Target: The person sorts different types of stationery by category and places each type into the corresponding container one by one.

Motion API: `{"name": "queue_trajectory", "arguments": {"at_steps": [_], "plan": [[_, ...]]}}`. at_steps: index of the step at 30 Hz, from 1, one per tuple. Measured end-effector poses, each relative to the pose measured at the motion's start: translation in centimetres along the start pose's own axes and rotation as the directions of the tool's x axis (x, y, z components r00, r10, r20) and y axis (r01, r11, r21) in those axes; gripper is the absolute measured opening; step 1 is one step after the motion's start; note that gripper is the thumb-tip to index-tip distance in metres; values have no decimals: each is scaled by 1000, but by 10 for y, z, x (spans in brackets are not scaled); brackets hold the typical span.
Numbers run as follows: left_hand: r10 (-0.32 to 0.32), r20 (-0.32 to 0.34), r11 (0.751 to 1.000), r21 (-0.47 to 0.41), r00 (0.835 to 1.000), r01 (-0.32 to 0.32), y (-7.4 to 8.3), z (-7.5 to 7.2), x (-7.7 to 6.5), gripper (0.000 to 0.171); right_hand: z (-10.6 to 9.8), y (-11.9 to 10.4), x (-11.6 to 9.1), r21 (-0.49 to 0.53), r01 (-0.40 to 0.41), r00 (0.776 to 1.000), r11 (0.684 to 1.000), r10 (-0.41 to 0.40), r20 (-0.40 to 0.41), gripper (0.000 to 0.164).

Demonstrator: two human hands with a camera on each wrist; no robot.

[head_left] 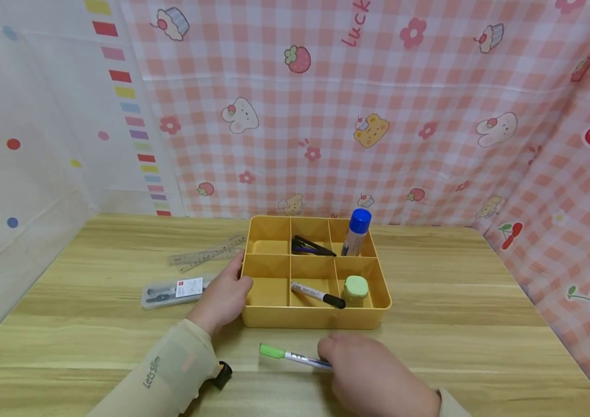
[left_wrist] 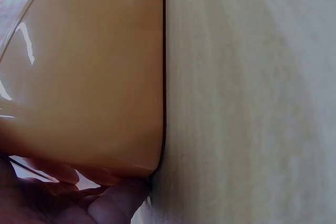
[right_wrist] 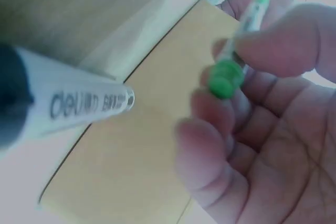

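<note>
Judging by the layout, the stowing of stationery looked well begun but unfinished.

Stowed, yellow compartmented box (head_left: 310, 318), on the tabletop (head_left: 462, 353):
- Back middle: dark slim articles (head_left: 312, 248), exact kind unclear.
- Back right: one blue-capped glue stick (head_left: 356, 234), near upright, cap above the rim.
- Front middle: one black-capped marker (head_left: 318, 294), lying aslant, cap toward the right divider.
- Front right: one small pale-green-topped container (head_left: 356, 287); contents not shown.

Outstanding, by the same judgement:
- One green-capped marker (head_left: 297, 358), before the box's front wall, pinched between thumb and fingers of the right hand (head_left: 378, 370).
- Clear rulers (head_left: 206, 255), overlapping, left of the box.
- One clear case (head_left: 161, 295) with dark instruments, its right end behind the left hand (head_left: 224, 294).
- One "deli" marker (right_wrist: 79, 95), near the right hand in its wrist view; its support could not be told.

The left hand rested against the box's outer left wall, fingers not visibly wrapped round it.
</note>
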State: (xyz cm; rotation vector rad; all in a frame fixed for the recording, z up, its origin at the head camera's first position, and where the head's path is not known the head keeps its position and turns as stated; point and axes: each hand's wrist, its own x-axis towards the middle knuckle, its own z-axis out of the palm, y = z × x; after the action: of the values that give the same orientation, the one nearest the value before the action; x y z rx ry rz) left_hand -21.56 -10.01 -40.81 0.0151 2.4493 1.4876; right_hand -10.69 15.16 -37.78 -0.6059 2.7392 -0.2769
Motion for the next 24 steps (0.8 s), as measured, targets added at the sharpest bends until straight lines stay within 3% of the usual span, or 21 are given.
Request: {"name": "queue_trajectory", "arguments": {"at_steps": [4, 10, 13, 17, 24], "plan": [[0, 1, 1000, -8, 1000, 0, -1, 0, 0, 70, -4, 2, -5, -16, 44, 989, 999, -46, -138, 15], [-2, 0, 1000, -15, 1000, 2, -1, 0, 0, 70, -8, 4, -8, -24, 58, 946, 998, -63, -317, 14], [-7, 0, 1000, -10, 1000, 7, 0, 0, 0, 70, -11, 4, -9, 9, 35, 938, 999, -30, -346, 13], [-11, -1, 1000, -7, 1000, 11, 0, 0, 0, 70, -17, 4, -9, 62, -7, 944, 998, 28, -329, 11], [-10, -8, 1000, 0, 1000, 10, 0, 0, 0, 70, -22, 4, -10, 50, -41, 929, 998, 56, -366, 14]]}}
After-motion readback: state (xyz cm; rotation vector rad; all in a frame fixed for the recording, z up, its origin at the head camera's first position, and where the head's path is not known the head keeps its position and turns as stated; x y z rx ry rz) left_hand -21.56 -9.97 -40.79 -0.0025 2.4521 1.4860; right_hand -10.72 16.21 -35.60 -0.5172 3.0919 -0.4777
